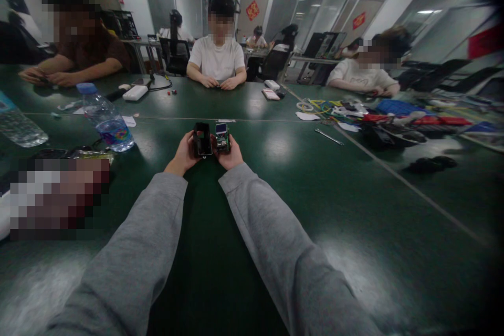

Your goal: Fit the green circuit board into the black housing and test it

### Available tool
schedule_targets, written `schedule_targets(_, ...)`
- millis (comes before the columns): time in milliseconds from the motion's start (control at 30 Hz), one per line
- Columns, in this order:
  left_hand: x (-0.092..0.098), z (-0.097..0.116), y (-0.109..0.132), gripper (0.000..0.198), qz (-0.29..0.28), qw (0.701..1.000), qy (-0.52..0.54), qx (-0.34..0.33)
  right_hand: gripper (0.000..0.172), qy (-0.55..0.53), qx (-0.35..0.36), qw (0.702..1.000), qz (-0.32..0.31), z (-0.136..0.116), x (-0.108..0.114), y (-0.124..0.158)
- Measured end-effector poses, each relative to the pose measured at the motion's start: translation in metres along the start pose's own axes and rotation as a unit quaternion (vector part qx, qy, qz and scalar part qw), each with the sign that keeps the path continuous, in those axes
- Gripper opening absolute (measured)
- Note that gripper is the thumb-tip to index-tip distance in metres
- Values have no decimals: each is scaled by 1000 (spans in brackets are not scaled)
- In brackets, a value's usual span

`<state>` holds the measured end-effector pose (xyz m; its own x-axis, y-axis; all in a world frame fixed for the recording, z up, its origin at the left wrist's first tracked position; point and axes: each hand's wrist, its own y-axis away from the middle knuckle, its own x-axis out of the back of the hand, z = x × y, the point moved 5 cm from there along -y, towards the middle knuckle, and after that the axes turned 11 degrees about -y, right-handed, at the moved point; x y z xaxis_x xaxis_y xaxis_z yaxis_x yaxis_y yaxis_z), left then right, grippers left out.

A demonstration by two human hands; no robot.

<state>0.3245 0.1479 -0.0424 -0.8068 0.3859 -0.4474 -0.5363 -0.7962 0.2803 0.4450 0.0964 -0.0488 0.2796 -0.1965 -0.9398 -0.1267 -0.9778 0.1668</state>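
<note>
1. One black casing (202, 134), centre frame, gripped by the left hand (184, 155)!
2. One circuit board (222, 139) just beside it, pinched in the right hand (234, 153).
3. They're separate; what's left, I can't tell.

Gray-sleeved arms (134, 236) extend forward, the left hand (184, 156) and right hand (233, 155) curled close together.

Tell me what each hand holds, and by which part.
Left hand: black case, by its left edge. Right hand: circuit board, by its right edge.
</note>
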Motion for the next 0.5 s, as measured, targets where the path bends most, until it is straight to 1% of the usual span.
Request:
schedule_targets(167, -1, 0, 0, 30, 3, 1000, -11, -4, 43, -3, 5, 1000, 0, -1, 3, -3)
schedule_targets(300, -2, 1, 3, 30, 4, 1000, -19, -5, 41, -13, 6, 1000, 12, -1, 3, -2)
schedule_targets(500, -3, 2, 6, 23, 15, 999, -31, -5, 40, -14, 11, 999, 30, 0, 0, 2)
